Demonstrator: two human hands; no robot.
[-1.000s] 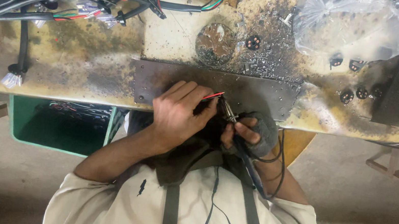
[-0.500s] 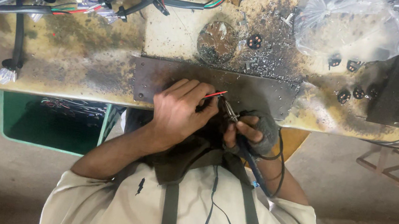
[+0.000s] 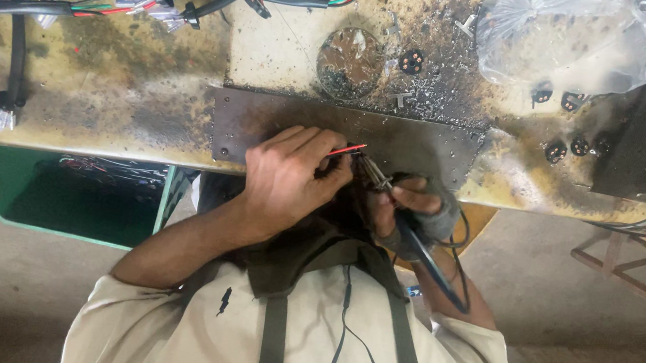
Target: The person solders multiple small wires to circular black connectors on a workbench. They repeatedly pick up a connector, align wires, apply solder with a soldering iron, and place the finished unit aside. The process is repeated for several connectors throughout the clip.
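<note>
My left hand (image 3: 290, 177) is curled into a loose fist, knuckles up, fingertips (image 3: 336, 158) pinched together toward my right. The left forearm runs back bare to the elbow, bent out to the side. My right hand (image 3: 411, 210) sits just beside it, partly gloved, fingers wrapped tight in a pen-like grip with the thumb on top. Both wrists are drawn in close, the hands almost touching.
</note>
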